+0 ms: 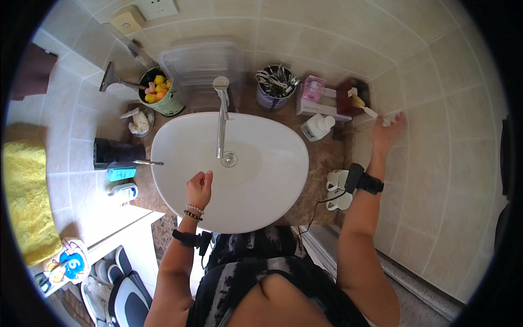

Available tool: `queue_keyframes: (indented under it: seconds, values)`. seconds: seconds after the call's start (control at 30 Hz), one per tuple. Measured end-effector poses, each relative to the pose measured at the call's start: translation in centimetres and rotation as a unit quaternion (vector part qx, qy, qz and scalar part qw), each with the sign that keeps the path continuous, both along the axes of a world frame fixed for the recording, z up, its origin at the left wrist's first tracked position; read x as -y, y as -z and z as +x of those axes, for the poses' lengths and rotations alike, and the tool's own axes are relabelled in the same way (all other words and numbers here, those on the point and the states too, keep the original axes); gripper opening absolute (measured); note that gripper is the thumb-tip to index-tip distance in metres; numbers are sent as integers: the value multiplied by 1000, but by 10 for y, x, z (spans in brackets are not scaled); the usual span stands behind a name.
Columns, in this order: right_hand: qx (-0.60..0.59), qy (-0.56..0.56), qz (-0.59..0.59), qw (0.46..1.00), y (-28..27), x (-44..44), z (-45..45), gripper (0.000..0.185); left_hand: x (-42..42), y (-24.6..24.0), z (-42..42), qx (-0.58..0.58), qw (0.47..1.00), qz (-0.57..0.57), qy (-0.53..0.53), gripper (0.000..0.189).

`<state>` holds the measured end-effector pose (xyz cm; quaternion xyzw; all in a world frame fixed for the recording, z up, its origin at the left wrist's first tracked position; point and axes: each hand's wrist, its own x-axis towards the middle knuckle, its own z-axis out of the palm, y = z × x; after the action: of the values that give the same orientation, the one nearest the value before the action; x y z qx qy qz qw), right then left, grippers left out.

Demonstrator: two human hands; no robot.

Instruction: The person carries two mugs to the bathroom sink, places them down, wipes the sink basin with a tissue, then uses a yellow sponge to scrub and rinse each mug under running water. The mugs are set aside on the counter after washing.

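Observation:
My left hand (199,190) is over the near left part of a white oval vessel sink (278,192). Its fingers are curled in with the thumb up, and nothing shows in it. Beyond it stands a chrome faucet (221,122), its spout above the round drain (229,159). At the far right, by the tiled wall, my right hand (386,133) grips a white handle (371,113). The handle's other end reaches towards a pale yellow piece (358,101) beside a dark red box (347,98); whether the two are joined is unclear.
A white bottle (316,127) and two white mugs (338,200) stand right of the sink. Behind it are a tin of metal utensils (276,88) and a green bucket (165,104) with yellow and orange items. A black container (118,153) stands at left. Cables hang from both wristbands.

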<state>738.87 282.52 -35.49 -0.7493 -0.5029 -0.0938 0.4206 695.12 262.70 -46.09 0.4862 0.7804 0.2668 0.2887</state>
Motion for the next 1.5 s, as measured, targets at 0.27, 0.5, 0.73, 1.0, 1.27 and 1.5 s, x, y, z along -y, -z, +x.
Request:
queue_keyframes:
  seconds: [0.27,0.5,0.73,1.0,1.27,1.5]
  values:
    - [-576,-87,-297,757,58,16,-48,40,-16,17,0,201,975,65,-65,21]
    - [-727,-87,-255,631,138,-6,-51,48,-31,-11,2,245,963,89,-63,20]
    - [-687,-93,-258,673,155,1,-53,41,-104,-66,13,468,878,72,-68,33]
    - [-649,-44,-296,700,135,5,-56,48,-158,-83,25,467,883,-45,-2,30]
    - [-594,-169,-272,737,93,69,-114,56,-160,-53,12,467,883,12,-44,31]
    - [-547,-332,-378,669,131,148,-293,53,-53,76,17,501,851,17,-155,37]
